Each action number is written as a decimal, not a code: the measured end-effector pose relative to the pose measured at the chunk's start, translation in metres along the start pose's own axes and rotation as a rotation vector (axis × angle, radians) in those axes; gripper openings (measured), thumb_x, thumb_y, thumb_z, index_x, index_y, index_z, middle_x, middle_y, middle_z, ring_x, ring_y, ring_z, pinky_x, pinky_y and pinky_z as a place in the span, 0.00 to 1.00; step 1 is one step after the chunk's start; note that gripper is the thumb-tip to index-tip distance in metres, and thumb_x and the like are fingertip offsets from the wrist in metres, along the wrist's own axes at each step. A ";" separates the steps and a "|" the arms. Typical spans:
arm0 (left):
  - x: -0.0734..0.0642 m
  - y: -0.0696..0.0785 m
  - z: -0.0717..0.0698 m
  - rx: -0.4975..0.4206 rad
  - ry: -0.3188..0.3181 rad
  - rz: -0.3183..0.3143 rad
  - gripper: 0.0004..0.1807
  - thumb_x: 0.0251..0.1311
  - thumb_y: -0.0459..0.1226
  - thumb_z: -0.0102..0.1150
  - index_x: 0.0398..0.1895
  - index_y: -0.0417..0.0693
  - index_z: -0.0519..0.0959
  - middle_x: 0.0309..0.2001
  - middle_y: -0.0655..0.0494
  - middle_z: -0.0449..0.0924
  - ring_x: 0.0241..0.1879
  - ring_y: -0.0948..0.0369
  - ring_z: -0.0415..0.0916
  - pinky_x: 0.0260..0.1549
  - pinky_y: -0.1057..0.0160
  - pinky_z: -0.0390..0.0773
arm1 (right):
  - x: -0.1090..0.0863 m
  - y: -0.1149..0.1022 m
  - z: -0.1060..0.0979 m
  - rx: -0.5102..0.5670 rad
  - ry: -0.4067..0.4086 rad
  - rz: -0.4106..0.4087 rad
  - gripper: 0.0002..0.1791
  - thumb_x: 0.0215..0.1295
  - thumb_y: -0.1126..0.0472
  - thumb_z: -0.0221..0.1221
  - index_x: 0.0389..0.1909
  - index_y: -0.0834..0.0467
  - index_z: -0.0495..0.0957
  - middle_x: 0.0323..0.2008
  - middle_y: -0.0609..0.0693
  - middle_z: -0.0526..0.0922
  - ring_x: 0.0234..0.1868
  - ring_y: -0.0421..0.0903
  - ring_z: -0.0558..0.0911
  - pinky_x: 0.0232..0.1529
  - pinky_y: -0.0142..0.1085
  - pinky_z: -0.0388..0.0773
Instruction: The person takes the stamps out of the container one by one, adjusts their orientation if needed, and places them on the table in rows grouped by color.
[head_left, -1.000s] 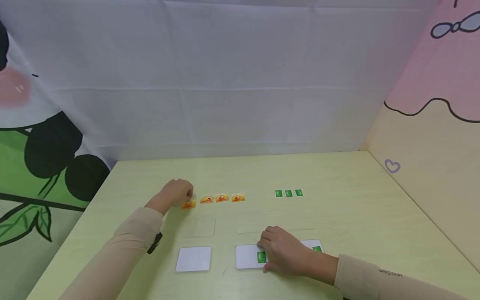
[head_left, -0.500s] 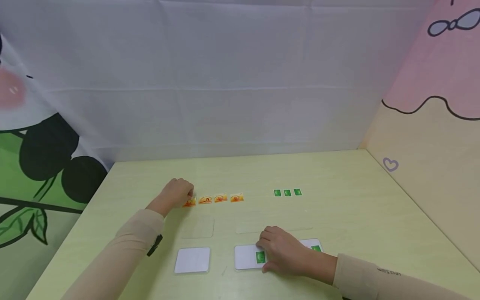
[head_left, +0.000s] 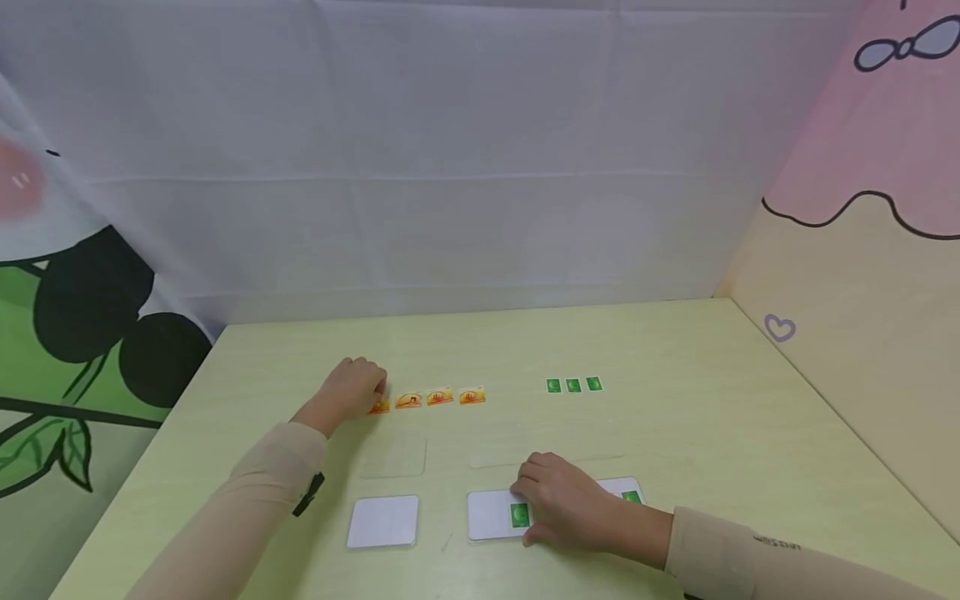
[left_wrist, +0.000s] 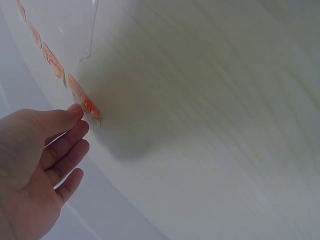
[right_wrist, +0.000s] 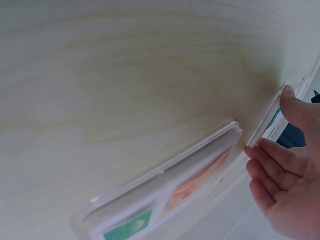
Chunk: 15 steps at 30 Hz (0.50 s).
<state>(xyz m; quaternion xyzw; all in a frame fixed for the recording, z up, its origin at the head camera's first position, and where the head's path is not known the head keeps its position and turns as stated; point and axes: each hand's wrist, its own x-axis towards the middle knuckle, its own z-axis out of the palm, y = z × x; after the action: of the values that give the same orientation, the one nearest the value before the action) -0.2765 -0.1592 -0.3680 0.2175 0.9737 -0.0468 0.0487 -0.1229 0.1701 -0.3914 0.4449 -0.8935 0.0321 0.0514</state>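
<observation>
My left hand [head_left: 347, 393] is at the left end of a row of small orange picture pieces on the table. In the left wrist view its thumb and index finger pinch the edge of the end piece [left_wrist: 84, 98], which lies against the tabletop. My right hand [head_left: 572, 507] grips a white card [head_left: 489, 515] by its near and far edges; a green square [head_left: 520, 515] is on that card. Partly behind the right hand lies another white card [head_left: 613, 485]. In the right wrist view it bears a green square [right_wrist: 127, 226] and an orange picture [right_wrist: 197, 182].
A plain white card [head_left: 382, 522] lies left of the right hand. Three green squares [head_left: 573, 385] form a row at the back right. Faint clear rectangular outlines [head_left: 393, 458] lie between the rows and the cards. White cloth [head_left: 480, 208] hangs behind the table.
The leftmost orange piece has slid slightly right and upward under my left fingers, narrowing its gap to the row. My right hand keeps its place on the card. The head view shifts slightly.
</observation>
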 end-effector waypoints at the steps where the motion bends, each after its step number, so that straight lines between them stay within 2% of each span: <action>1: -0.001 0.000 0.000 0.000 -0.001 -0.002 0.07 0.57 0.33 0.61 0.23 0.47 0.77 0.25 0.56 0.76 0.30 0.58 0.70 0.41 0.54 0.72 | 0.000 0.000 0.000 0.002 -0.003 0.002 0.27 0.51 0.42 0.69 0.45 0.57 0.81 0.40 0.44 0.82 0.45 0.40 0.76 0.54 0.33 0.73; 15: -0.007 -0.001 -0.008 -0.025 0.030 0.008 0.02 0.58 0.32 0.60 0.29 0.43 0.80 0.31 0.52 0.82 0.33 0.55 0.75 0.44 0.50 0.74 | 0.000 0.000 -0.001 0.037 -0.024 0.029 0.27 0.52 0.42 0.68 0.46 0.57 0.81 0.41 0.45 0.82 0.46 0.40 0.76 0.55 0.34 0.73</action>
<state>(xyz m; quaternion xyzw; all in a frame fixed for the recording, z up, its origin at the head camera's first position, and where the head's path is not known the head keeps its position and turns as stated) -0.2708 -0.1620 -0.3591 0.2214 0.9740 -0.0312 0.0369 -0.1224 0.1703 -0.3900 0.4332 -0.8996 0.0440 0.0322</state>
